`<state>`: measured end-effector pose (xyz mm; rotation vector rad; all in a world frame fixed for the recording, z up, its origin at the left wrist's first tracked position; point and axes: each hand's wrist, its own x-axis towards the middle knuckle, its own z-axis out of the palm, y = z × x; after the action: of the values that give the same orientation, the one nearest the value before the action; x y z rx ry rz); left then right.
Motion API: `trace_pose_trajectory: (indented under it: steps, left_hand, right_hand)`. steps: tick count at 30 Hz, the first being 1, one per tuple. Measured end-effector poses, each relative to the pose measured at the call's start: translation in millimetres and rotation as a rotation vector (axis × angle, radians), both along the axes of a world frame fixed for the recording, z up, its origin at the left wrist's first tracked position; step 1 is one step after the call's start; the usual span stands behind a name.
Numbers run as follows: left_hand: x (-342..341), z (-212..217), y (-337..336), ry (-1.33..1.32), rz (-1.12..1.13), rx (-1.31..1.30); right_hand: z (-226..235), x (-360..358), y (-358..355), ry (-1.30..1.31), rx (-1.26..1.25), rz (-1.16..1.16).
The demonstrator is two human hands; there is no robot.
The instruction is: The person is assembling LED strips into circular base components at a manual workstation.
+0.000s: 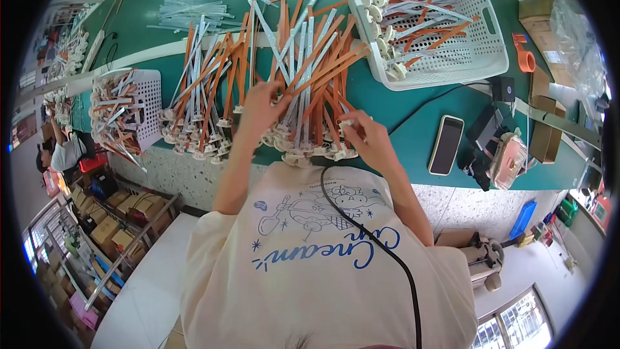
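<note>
With right hand, pinched a cap, seemingly light, stiff, best taken by its rim; with left hand at strips, could not tell its grip.

Workshop indicated by green workbench at 12 o'clock, bearing bunched strip-tailed parts, perforated plastic basket near 1, cardboard cartons near 8.

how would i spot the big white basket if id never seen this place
Start at the green table, then look beyond the right hand. There, a white perforated basket holds orange and silvery strips. It looks larger than the heaped white basket at left, with bare perforated plastic showing inside.
</note>
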<state>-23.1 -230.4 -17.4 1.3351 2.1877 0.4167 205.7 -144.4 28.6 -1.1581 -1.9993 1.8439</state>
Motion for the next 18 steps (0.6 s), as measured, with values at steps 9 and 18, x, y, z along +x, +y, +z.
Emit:
trace_pose_trajectory:
  steps: [9,18]
  left_hand:
    - [10,-13,-18,0.266,0.071,0.298]
    - [-26,62,-28,-0.705,0.85,0.402]
  right_hand:
    - [1,-4,-8,0.041,-0.007,0.122]
    - [-12,28,-14,-0.011,-0.005,-0.008]
